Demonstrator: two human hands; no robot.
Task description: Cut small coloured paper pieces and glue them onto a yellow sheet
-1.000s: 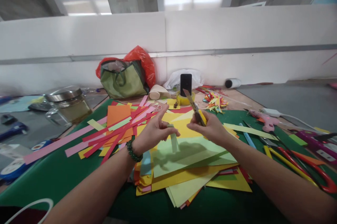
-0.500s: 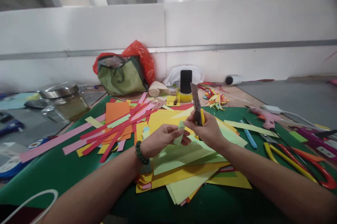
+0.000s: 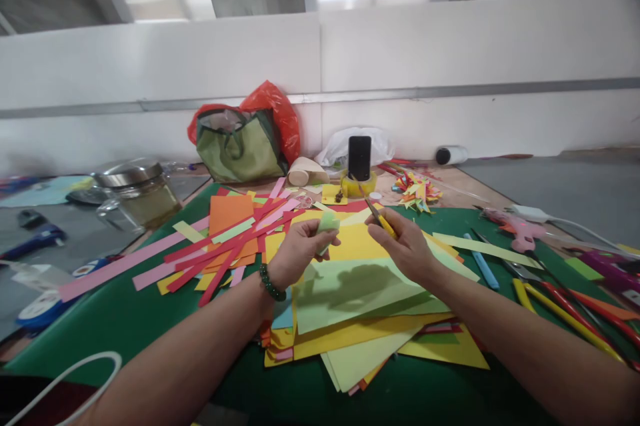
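My left hand point(image 3: 299, 253), with a dark bead bracelet at the wrist, pinches a small folded light-green paper strip point(image 3: 327, 223) above the table. My right hand point(image 3: 407, 247) is closed round a yellow utility knife point(image 3: 381, 218) whose blade points up and away to the left. Both hands hover over a stack of coloured paper sheets point(image 3: 360, 319), light green on top, yellow beneath, lying on a green cutting mat point(image 3: 125, 326).
Red, pink and orange paper strips point(image 3: 220, 246) lie left of the stack. A glass jar point(image 3: 137, 196) stands at the left, a green bag point(image 3: 240, 146) and a phone point(image 3: 359, 158) at the back. Scissors point(image 3: 575, 306), a blue pen point(image 3: 481, 261) and a pink glue gun point(image 3: 515, 226) lie right.
My left hand has risen and moved away from the knife hand, folding the green strip smaller. The knife has tipped from upright to leaning away, blade lower.
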